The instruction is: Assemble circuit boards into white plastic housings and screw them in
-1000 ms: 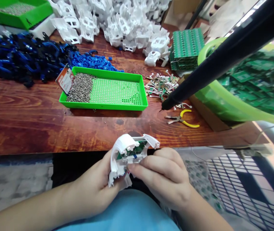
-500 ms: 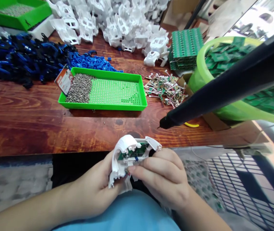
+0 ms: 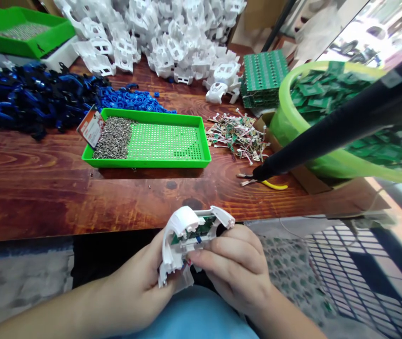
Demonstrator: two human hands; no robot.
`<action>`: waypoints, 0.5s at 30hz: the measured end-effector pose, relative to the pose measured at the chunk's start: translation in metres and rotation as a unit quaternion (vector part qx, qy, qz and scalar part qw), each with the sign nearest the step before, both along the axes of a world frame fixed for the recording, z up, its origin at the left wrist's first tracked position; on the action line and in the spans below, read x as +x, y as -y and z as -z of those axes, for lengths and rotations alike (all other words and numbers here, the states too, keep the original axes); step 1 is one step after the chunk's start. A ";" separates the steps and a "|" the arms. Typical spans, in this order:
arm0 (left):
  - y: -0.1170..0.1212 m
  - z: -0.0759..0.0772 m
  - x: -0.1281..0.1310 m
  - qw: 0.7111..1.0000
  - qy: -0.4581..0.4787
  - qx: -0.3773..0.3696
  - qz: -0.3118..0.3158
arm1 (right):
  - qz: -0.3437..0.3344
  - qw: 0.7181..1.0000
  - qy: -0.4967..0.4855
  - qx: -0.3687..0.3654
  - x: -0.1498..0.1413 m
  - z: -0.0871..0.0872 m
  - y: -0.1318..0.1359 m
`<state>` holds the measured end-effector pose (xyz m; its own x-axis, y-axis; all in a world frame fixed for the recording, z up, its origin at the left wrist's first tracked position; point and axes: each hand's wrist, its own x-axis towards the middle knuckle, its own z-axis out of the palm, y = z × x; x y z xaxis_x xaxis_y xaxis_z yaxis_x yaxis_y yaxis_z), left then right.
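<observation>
A white plastic shell [image 3: 183, 219] is held over my lap, just below the table's front edge. Inside it sits a green circuit board [image 3: 206, 228]. My left hand [image 3: 148, 278] is wrapped round the shell's left side. From the right, my right hand [image 3: 238, 263] grips the shell, its fingers reaching into the opening. A bit of red shows at its fingertips, too small to name. The palm side of both hands and the shell's underside are hidden.
A green tray [image 3: 148, 164] of screws lies ahead. Behind are blue parts [image 3: 28, 99] and white shells [image 3: 187, 42]. Small wired boards [image 3: 238, 134], yellow-handled pliers [image 3: 275, 186] and a green tub [image 3: 285, 103] of boards stand right. A black screwdriver-like rod [image 3: 310, 136] slants across the right.
The view has shifted slightly, so the table sits lower in it. The black rod's tip has moved right and up, uncovering the pliers. Both hands keep their hold on the shell.
</observation>
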<state>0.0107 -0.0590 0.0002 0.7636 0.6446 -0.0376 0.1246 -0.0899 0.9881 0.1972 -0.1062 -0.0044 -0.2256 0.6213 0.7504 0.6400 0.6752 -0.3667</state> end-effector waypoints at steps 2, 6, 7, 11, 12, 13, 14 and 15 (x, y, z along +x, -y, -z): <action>0.002 0.002 -0.001 1.000 0.006 0.015 -0.001 | -0.001 1.000 -0.005 -0.008 0.000 0.001 0.000; 0.008 0.010 -0.006 0.999 -0.003 0.047 -0.005 | -0.006 1.000 -0.007 0.000 0.001 0.000 0.000; 0.009 0.011 -0.006 0.999 -0.008 0.052 -0.004 | -0.007 1.000 -0.007 -0.003 0.001 0.000 0.000; 0.009 0.012 -0.005 0.998 -0.004 0.063 -0.007 | -0.016 1.000 -0.008 -0.023 0.001 -0.002 0.000; 0.008 0.012 -0.005 0.998 -0.001 0.065 -0.009 | -0.018 1.000 -0.009 -0.024 0.001 -0.002 0.000; 0.008 0.012 -0.005 0.998 -0.001 0.065 -0.008 | -0.020 1.000 -0.011 -0.022 0.002 -0.001 0.000; 0.008 0.011 -0.005 0.998 -0.004 0.064 -0.006 | -0.022 0.999 -0.013 -0.020 0.002 -0.001 0.000; 0.008 0.012 -0.005 0.998 -0.009 0.061 -0.002 | -0.026 0.999 -0.015 -0.019 0.002 0.000 0.000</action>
<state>0.0060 -0.0672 -0.0115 0.7608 0.6484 0.0276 0.1432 -0.2092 0.9673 0.1995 -0.1065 -0.0039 -0.2362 0.6379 0.7330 0.5927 0.6924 -0.4115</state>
